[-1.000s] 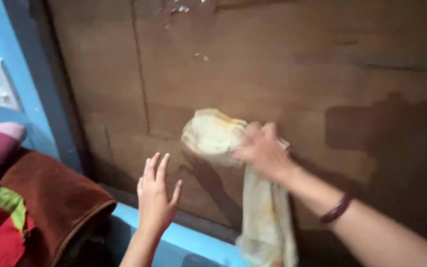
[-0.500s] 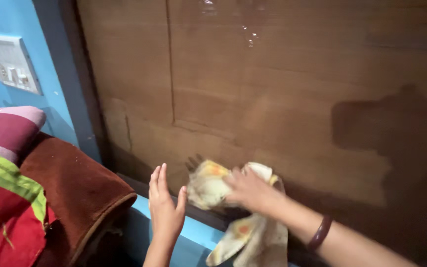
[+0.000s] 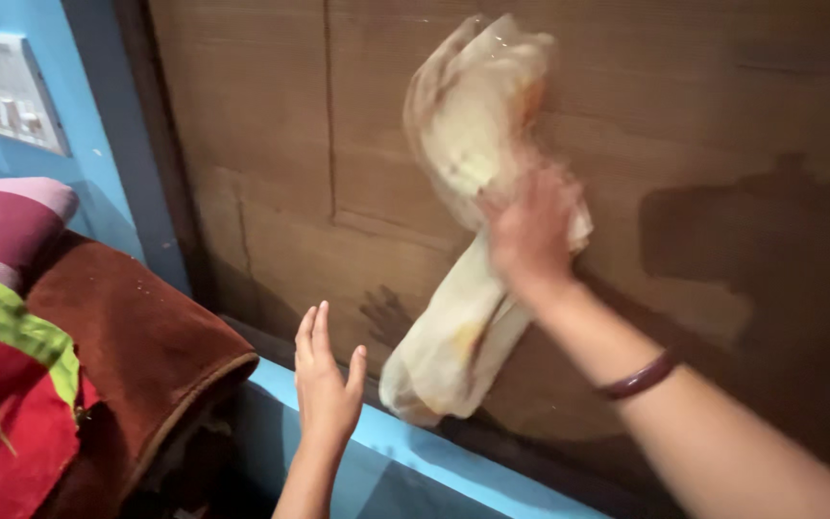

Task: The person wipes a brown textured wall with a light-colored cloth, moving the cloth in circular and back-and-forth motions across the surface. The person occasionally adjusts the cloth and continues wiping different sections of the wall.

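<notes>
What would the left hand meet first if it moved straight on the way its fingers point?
Probably the brown wooden panel: the left hand points up, open, toward it, left of the hanging cloth. Depth is unclear.

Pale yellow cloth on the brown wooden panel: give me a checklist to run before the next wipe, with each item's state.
1. Right hand grips the pale yellow cloth: ok.
2. Cloth pressed against the brown wooden panel: ok at the hand; the blurred upper end, cannot tell.
3. Loose tail hangs apart from the left hand: ok.
4. Left hand is open and holds nothing: ok.
5. Brown blanket lies apart from the cloth: ok.
6. Panel surface clean: cannot tell.
</notes>
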